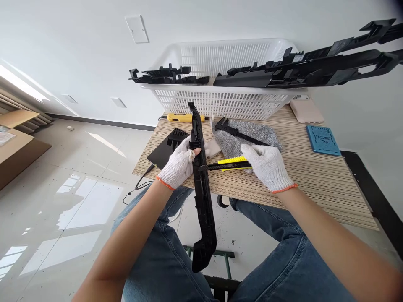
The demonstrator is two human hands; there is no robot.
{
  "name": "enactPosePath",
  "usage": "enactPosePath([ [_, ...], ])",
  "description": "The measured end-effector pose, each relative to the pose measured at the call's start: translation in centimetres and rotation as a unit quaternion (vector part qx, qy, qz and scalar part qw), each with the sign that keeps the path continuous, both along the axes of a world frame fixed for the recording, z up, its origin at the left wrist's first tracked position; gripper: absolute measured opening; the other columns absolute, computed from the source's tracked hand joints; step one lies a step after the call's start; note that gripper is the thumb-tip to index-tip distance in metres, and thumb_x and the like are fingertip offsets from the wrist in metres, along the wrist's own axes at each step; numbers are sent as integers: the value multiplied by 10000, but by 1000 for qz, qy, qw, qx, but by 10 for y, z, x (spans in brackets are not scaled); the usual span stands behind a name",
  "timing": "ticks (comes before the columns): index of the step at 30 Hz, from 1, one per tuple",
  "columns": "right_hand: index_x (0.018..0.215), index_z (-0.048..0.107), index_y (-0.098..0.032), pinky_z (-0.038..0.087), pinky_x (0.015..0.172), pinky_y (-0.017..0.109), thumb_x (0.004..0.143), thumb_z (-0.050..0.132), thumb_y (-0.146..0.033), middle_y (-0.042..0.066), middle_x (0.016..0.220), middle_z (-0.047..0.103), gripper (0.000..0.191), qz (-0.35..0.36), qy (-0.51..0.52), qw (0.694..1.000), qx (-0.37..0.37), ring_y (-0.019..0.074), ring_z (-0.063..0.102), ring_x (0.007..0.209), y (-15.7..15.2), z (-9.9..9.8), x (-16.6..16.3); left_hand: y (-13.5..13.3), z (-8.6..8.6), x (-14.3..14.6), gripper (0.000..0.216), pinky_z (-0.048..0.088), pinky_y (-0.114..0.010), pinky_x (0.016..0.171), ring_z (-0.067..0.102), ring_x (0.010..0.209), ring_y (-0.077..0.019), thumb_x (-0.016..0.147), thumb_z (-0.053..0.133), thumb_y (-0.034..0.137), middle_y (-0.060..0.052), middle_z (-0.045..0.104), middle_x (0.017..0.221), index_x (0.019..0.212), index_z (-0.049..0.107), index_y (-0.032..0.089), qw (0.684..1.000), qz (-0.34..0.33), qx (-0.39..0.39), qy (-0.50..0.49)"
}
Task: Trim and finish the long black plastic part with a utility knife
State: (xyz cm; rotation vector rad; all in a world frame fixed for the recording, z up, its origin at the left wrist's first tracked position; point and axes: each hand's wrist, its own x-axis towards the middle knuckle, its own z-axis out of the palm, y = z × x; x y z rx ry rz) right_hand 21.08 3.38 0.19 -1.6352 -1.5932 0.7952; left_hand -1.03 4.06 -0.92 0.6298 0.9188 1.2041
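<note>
My left hand (179, 164), in a white knit glove, grips a long black plastic part (203, 197) that runs from the table down over my lap. In a matching glove, my right hand (267, 167) holds a yellow and black utility knife (227, 164), its tip touching the part's right edge just below my left fingers. Both hands are closed around what they hold.
A wooden table (321, 176) carries a grey cloth (233, 142) with a black caliper (234, 131), a black tablet (166, 149), a yellow tool (182, 118), a pink phone (306, 110) and a blue case (323, 139). A white basket (220, 102) bears more long black parts (302, 69).
</note>
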Motion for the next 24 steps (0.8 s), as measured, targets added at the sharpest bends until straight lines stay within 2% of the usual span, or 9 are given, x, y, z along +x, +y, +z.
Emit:
enactPosePath([
  [5,483,413,-225,393,349,198,848,578,-490,-30,462,368,480,-13,8,998,-56,117,504,408,3,3,-1,-1,2,2,471,542,-465,1119,712,1110,-220,713,697,3,-53,704,1116,1139,624,189,1000,9,-6,-8],
  [11,525,507,-203,435,352,194,856,607,-433,-12,486,445,415,-25,4,994,-109,139,568,429,6,6,-1,-2,0,0,489,552,-516,1090,722,1081,-217,758,710,26,-26,682,1015,1199,601,208,1000,-4,0,-26],
  [14,533,487,-207,437,351,198,852,627,-420,-11,504,444,408,-32,-3,992,-122,131,545,428,6,7,-1,-2,-2,-1,471,570,-496,1070,721,1076,-221,759,724,35,-25,676,1018,1180,610,212,1000,-3,-5,-20],
  [19,535,463,-216,432,355,208,876,629,-432,-4,509,437,436,-30,-12,990,-135,131,526,432,7,6,1,-1,-6,0,480,541,-487,1106,675,1184,-240,733,704,18,-42,669,1121,1165,619,209,999,1,22,-26],
  [21,522,459,-217,416,346,211,891,625,-436,-8,480,417,460,-29,-22,989,-145,120,486,395,8,8,1,-1,-6,0,510,531,-496,1113,665,1204,-248,726,701,17,-48,669,1137,1191,612,208,999,-1,22,-23],
  [24,513,445,-219,328,307,209,907,621,-428,-24,437,377,479,-26,-38,985,-167,94,401,333,7,12,1,-2,-3,0,508,515,-492,1131,646,1239,-250,738,704,23,-53,667,1176,1201,606,209,1000,-2,12,-18],
])
